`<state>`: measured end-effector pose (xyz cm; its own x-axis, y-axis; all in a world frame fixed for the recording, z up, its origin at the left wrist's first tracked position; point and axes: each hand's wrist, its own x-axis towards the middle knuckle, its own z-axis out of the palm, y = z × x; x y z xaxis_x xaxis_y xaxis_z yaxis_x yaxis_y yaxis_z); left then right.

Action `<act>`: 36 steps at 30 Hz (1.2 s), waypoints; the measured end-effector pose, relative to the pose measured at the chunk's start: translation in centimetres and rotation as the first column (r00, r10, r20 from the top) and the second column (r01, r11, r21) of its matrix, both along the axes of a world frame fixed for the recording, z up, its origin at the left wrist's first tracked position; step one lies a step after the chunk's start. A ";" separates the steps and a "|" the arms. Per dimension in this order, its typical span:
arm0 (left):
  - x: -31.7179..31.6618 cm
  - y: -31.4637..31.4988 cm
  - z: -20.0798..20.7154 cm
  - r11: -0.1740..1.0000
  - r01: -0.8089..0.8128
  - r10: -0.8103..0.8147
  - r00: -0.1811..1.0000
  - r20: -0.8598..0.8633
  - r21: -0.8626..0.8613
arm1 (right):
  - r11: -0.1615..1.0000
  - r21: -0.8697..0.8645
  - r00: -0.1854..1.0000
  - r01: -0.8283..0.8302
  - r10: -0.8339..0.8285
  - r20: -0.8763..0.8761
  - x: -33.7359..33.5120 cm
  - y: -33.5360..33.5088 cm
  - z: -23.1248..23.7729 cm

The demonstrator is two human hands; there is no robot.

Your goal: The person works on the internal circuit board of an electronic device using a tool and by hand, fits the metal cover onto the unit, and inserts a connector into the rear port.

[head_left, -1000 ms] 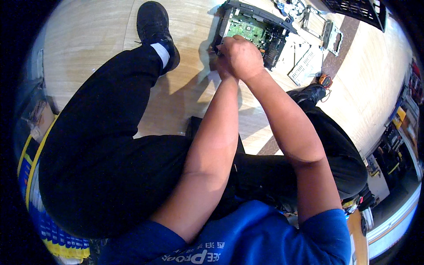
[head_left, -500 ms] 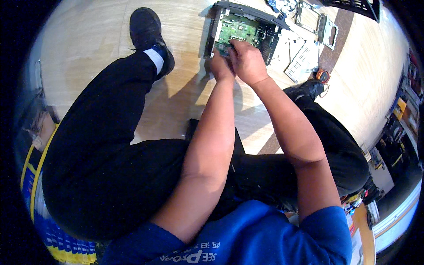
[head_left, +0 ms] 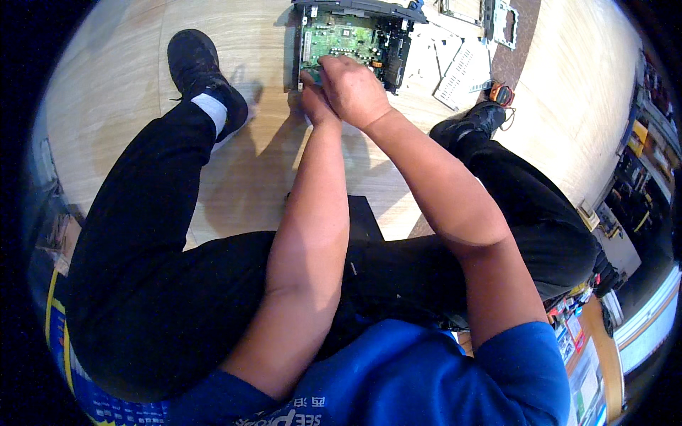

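Observation:
An open black device housing (head_left: 403, 60) with a green circuit board (head_left: 355, 33) inside lies on the floor at the top of the view. Both of my hands work side by side at the board's near left part. My left hand (head_left: 317, 104) is at the housing's near left corner, its fingers curled and partly hidden by the right. My right hand (head_left: 355, 91) reaches over the board's near edge with its fingers bent and drawn together. What is between the fingers of either hand is too small and covered to make out.
Right of the housing lie a perforated metal plate (head_left: 455, 74), a metal bracket (head_left: 505, 25) and small loose parts. An orange and black round tool (head_left: 501, 94) sits by my right shoe (head_left: 470, 122). My left shoe (head_left: 202, 71) stands left of the housing.
The whole scene has shifted left and slightly up in the picture as my head turned. Both hands stay at the same corner of the board, with their fingers only slightly moved.

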<state>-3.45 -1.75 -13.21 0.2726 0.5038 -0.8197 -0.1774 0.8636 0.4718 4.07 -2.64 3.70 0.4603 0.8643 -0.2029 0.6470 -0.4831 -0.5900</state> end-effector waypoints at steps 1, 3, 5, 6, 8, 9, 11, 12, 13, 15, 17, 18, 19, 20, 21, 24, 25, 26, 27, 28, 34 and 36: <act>-0.4 0.3 -0.1 0.991 0.110 -0.102 0.989 -0.109 0.071 | 1.000 -0.007 1.000 -0.020 0.020 0.011 -0.1 0.2 0.0; 0.0 -0.1 0.1 0.889 0.449 -0.390 0.848 -0.358 0.095 | 0.999 -0.039 1.000 -0.007 0.008 0.020 0.3 -0.5 -0.4; 0.3 -0.6 -0.5 0.682 0.731 -0.578 0.571 -0.583 0.040 | 0.998 -0.062 1.000 0.004 -0.002 0.026 0.5 -0.9 -0.7; -0.1 -0.3 -1.5 0.813 0.570 -0.453 0.746 -0.489 0.117 | 0.999 -0.043 1.000 -0.008 0.008 0.017 0.2 -0.3 -0.4; -0.9 -0.3 -3.4 0.910 0.378 -0.295 0.878 -0.376 0.169 | 0.999 -0.026 1.000 -0.020 0.020 0.006 -0.3 0.4 -0.1; -1.2 -0.3 -4.2 0.809 0.555 -0.396 0.759 -0.516 0.195 | 0.999 -0.029 1.000 -0.014 0.014 -0.007 -0.4 0.6 0.1; -1.8 -0.4 -5.6 0.524 0.840 -0.486 0.434 -0.759 0.145 | 0.999 -0.036 1.000 -0.008 0.007 -0.019 -0.4 0.8 0.4; -2.0 -0.5 -6.1 0.356 0.932 -0.469 0.245 -0.848 0.073 | 1.000 -0.028 0.999 -0.012 0.011 -0.033 -0.5 0.8 0.6; -2.4 -0.5 -6.5 0.184 0.983 -0.408 0.052 -0.912 -0.027 | 1.000 -0.017 0.999 -0.017 0.016 -0.050 -0.7 1.1 0.9; -1.3 -1.1 -6.1 0.113 0.993 -0.380 0.015 -0.925 -0.030 | 1.000 -0.017 1.000 -0.003 0.002 -0.031 -0.4 0.8 0.3; -0.9 -1.4 -5.4 -0.022 0.997 -0.296 -0.073 -0.952 -0.070 | 1.000 -0.011 1.000 0.008 -0.008 -0.021 -0.3 0.8 0.0; -0.8 -1.4 -5.0 -0.087 0.992 -0.249 -0.115 -0.962 -0.096 | 1.000 -0.009 1.000 -0.004 0.004 -0.010 -0.3 0.8 -0.1; -0.9 -1.4 -4.6 -0.150 0.981 -0.197 -0.154 -0.968 -0.126 | 1.000 -0.006 1.000 -0.017 0.017 0.001 -0.4 0.8 -0.2; -0.6 -1.6 -4.0 -0.215 0.965 -0.149 -0.186 -0.971 -0.152 | 1.000 -0.015 1.000 -0.015 0.015 0.005 -0.2 0.4 -0.3; -0.3 -1.7 -3.3 -0.277 0.944 -0.097 -0.214 -0.972 -0.180 | 0.999 -0.034 0.999 -0.037 0.037 0.013 0.1 0.1 -0.3; -0.9 -0.3 -3.0 -0.349 0.899 0.028 -0.271 -0.962 -0.264 | 0.997 -0.045 0.998 -0.061 0.061 0.000 -0.1 0.7 0.1; -1.3 0.3 -3.1 -0.366 0.878 0.089 -0.297 -0.951 -0.309 | 0.997 -0.049 0.998 -0.059 0.058 -0.014 -0.3 1.2 0.2; -1.2 0.5 -3.1 -0.385 0.855 0.146 -0.315 -0.938 -0.347 | 0.997 -0.048 0.998 -0.058 0.058 -0.012 -0.3 1.2 0.0; -1.2 0.6 -3.1 -0.401 0.831 0.203 -0.329 -0.922 -0.385 | 0.999 -0.029 1.000 -0.022 0.022 -0.007 -0.2 1.3 -0.2; -1.1 0.6 -3.1 -0.415 0.806 0.259 -0.341 -0.904 -0.423 | 1.000 -0.010 1.000 0.014 -0.014 -0.001 -0.1 1.3 -0.4; -0.1 -0.2 -1.2 -0.004 0.983 -0.441 -0.169 -0.881 -0.186 | 0.996 -0.082 0.999 -0.029 0.030 0.017 0.2 0.5 0.0; -0.6 0.5 -0.9 -0.027 0.978 -0.414 -0.199 -0.888 -0.206 | 0.991 -0.119 0.998 -0.054 0.058 0.028 -0.3 1.3 0.4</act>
